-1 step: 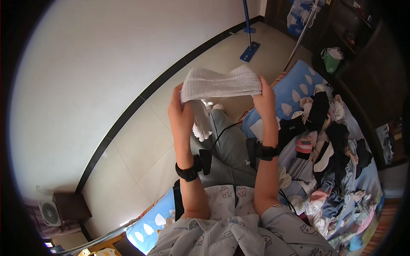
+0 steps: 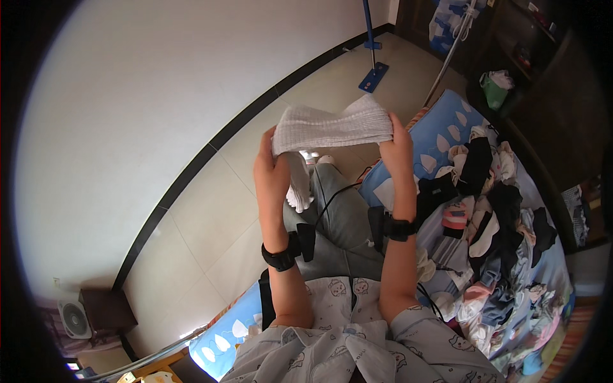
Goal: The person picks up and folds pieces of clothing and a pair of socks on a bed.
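Observation:
A long white ribbed sock (image 2: 332, 127) is stretched sideways between my two hands, above my legs. My left hand (image 2: 271, 169) grips its left end, thumb in front. My right hand (image 2: 397, 147) pinches the right end, where the knit lies in layers. Below my left hand a loose part with a wavy edge (image 2: 299, 196) hangs down in front of my grey trousers (image 2: 338, 204). Fingertips of both hands are partly hidden behind the fabric.
To my right, a heap of mixed clothes and socks (image 2: 491, 230) covers the blue leaf-patterned bed (image 2: 440, 127). A blue flat mop (image 2: 373, 76) stands on the tiled floor ahead. A green bin (image 2: 495, 92) is at the far right; a fan (image 2: 75, 318) is at lower left.
My left hand has shifted slightly to the right. The sock's upper edge has bent a little more, and its hanging part has swung slightly left.

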### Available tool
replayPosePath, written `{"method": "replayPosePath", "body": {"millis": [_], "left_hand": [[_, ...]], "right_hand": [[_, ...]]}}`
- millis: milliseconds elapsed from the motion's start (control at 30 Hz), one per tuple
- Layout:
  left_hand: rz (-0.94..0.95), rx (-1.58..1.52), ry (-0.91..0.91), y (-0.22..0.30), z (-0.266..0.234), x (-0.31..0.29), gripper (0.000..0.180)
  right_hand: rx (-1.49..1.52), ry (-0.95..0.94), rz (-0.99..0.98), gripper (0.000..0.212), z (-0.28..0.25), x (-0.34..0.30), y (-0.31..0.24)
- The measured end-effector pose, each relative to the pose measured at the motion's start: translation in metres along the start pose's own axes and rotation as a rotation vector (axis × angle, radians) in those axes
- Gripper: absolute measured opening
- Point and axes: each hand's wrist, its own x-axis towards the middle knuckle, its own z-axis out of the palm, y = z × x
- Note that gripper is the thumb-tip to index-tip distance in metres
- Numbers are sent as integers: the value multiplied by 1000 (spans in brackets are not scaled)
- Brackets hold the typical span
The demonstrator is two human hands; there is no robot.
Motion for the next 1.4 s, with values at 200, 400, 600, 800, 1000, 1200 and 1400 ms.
{"method": "replayPosePath", "body": {"millis": [200,400,600,800,1000,1200,1400], "left_hand": [[-34,185,-112,3,6,-8,58],[91,-65,-316,35,30,-11,60],[-86,-489,-493,33,61,-23,62],[-464,-576,-471,30,59,-10,82],[-617,-874,-478,37,47,-4,74],[-711,-1053,-324,33,43,-4,61],[-604,-1109,-121,41,41,-9,43]], "right_hand": [[82,87,-66,38,-11,-2,-21],[-66,76,-150,39,-13,-5,-32],[33,-74,-229,48,0,-12,-50],[56,-15,-441,48,12,-15,-54],[82,-100,-384,40,21,-21,-57],[128,-320,-471,38,24,-23,-57],[68,-412,-623,44,25,-27,-62]]}}
